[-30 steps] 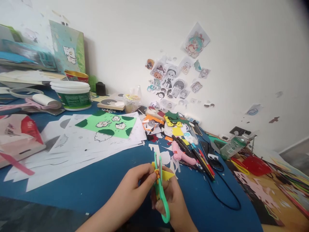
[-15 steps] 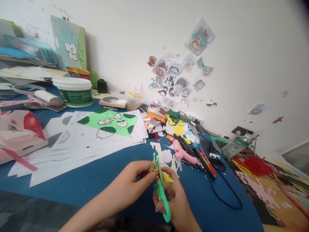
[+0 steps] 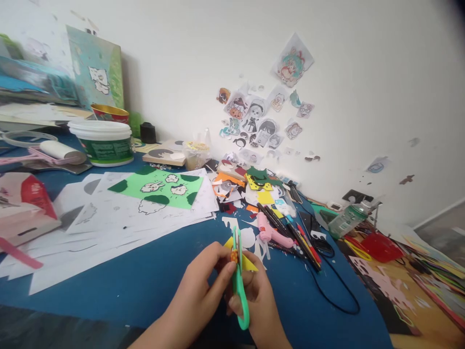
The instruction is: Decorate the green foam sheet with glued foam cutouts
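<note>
My right hand (image 3: pixel 259 303) grips green-handled scissors (image 3: pixel 239 286), blades pointing up and away over the blue table (image 3: pixel 145 286). My left hand (image 3: pixel 203 283) pinches a small yellow paper piece (image 3: pixel 247 261) with an orange bit at the blades' pivot. Both hands meet low in the middle of the view, fingers closed.
White paper sheets and a green sheet with cut-out animals (image 3: pixel 160 186) lie to the left. A pink glue gun (image 3: pixel 271 232), pens (image 3: pixel 290 232), a black cord (image 3: pixel 337 291) and paper scraps sit just beyond the hands. A white tub (image 3: pixel 103 141) stands at the back left. Stickers cover the wall.
The hands and scissors stay together low in the middle; the yellow piece has turned a little between the blades. The view has shifted slightly.
</note>
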Demonstrator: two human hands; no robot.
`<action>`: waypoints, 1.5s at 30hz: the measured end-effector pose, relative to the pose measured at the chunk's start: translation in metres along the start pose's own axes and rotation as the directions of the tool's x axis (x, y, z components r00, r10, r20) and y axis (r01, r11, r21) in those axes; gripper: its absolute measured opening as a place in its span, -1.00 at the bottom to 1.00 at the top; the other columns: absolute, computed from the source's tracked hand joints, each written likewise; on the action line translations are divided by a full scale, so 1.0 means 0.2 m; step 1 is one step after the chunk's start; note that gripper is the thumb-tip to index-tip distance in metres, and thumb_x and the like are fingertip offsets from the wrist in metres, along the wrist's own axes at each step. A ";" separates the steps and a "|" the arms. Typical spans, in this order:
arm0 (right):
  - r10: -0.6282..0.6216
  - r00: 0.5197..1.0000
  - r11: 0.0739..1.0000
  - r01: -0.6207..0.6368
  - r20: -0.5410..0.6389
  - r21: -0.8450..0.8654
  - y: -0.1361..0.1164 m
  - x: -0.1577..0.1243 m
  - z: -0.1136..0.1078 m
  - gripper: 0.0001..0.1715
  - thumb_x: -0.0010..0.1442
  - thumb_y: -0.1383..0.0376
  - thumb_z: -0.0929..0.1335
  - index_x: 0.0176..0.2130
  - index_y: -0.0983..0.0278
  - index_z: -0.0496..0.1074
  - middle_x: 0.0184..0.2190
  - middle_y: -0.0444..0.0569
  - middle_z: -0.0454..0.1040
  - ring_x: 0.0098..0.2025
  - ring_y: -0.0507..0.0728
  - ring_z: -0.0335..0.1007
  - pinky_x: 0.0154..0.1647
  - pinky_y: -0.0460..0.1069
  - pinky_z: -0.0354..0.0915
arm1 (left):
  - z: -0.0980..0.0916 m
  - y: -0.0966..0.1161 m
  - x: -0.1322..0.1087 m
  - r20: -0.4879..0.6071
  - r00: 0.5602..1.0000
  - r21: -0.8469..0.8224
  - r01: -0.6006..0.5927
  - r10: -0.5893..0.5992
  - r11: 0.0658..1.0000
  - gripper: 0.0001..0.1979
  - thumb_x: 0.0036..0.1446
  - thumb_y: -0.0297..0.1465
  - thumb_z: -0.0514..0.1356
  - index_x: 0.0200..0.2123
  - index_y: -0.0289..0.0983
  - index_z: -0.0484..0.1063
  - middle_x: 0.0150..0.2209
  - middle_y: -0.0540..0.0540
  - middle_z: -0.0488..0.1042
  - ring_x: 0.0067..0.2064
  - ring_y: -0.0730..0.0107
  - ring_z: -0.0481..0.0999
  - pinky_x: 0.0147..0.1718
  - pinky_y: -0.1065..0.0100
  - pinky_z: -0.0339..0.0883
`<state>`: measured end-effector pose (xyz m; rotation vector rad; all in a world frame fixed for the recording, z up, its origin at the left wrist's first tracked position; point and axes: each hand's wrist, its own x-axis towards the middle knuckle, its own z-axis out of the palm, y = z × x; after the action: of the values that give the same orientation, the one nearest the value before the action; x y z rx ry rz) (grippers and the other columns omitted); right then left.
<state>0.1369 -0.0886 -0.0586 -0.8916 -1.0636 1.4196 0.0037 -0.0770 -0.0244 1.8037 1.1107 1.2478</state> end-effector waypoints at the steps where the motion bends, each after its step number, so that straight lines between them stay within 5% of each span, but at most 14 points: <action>1: -0.003 1.000 1.000 0.003 0.006 0.002 0.00 0.00 0.00 -0.06 -0.32 0.06 0.56 -0.03 0.17 0.12 -0.62 -0.27 0.36 -0.67 -0.03 0.20 -0.64 -0.12 0.17 | 0.01 0.00 -0.01 -0.021 1.000 -0.002 -0.002 0.002 1.000 -0.81 0.18 -0.31 -0.02 -0.43 -0.22 0.29 -0.46 -0.01 0.35 -0.42 0.41 0.34 -0.42 0.44 0.24; 10: -0.017 0.997 0.999 0.014 0.079 0.042 0.00 -0.02 0.00 -0.09 -0.30 0.04 0.55 -0.04 0.18 0.14 -0.61 -0.26 0.34 -0.62 -0.04 0.16 -0.63 -0.13 0.12 | 0.02 0.01 -0.01 -0.079 0.995 -0.060 0.048 -0.053 0.997 -0.78 0.19 -0.29 -0.01 -0.46 -0.22 0.29 -0.47 0.01 0.34 -0.43 0.42 0.34 -0.43 0.45 0.24; 16: 0.043 0.996 0.998 -0.047 0.078 0.043 -0.03 -0.03 0.00 -0.10 -0.32 0.12 0.56 -0.06 0.17 0.14 -0.61 -0.28 0.31 -0.61 -0.05 0.11 -0.62 -0.15 0.07 | 0.00 0.05 0.00 -0.012 0.991 -0.125 0.133 -0.136 0.983 -0.74 0.18 -0.26 -0.02 -0.50 -0.24 0.25 -0.49 0.00 0.35 -0.43 0.41 0.36 -0.42 0.42 0.25; 23: 0.113 0.993 0.990 -0.109 0.034 -0.087 -0.05 -0.03 -0.03 -0.23 -0.30 0.46 0.47 -0.10 0.18 0.16 -0.62 -0.31 0.32 -0.58 -0.05 0.14 -0.57 -0.15 0.06 | -0.04 0.06 0.01 0.047 0.987 -0.095 0.157 -0.153 0.983 -0.72 0.16 -0.24 -0.03 -0.52 -0.24 0.24 -0.48 -0.01 0.36 -0.42 0.38 0.34 -0.42 0.40 0.23; 34: 0.158 0.980 0.977 -0.138 0.122 -0.163 -0.08 -0.02 -0.06 -0.08 -0.40 0.53 0.48 -0.02 0.21 0.20 -0.60 -0.28 0.35 -0.53 -0.01 0.23 -0.51 -0.11 0.12 | -0.14 0.08 0.05 0.237 0.961 0.119 0.116 -0.142 0.986 -0.72 0.15 -0.25 -0.03 -0.54 -0.24 0.24 -0.55 0.05 0.28 -0.49 0.44 0.26 -0.51 0.43 0.11; 45: 0.229 0.966 0.944 -0.191 0.118 -0.271 -0.11 -0.02 -0.11 -0.15 -0.34 0.55 0.45 -0.03 0.19 0.22 -0.62 -0.29 0.34 -0.56 -0.04 0.16 -0.54 -0.13 0.10 | -0.15 0.05 0.06 0.285 0.949 0.092 0.111 -0.133 0.990 -0.75 0.14 -0.25 -0.01 -0.48 -0.25 0.31 -0.48 0.02 0.38 -0.43 0.41 0.33 -0.46 0.43 0.17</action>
<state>0.1652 -0.0908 -0.0448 -1.1283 -1.3184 1.5662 -0.0207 -0.0682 -0.0013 1.8713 1.0929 0.8450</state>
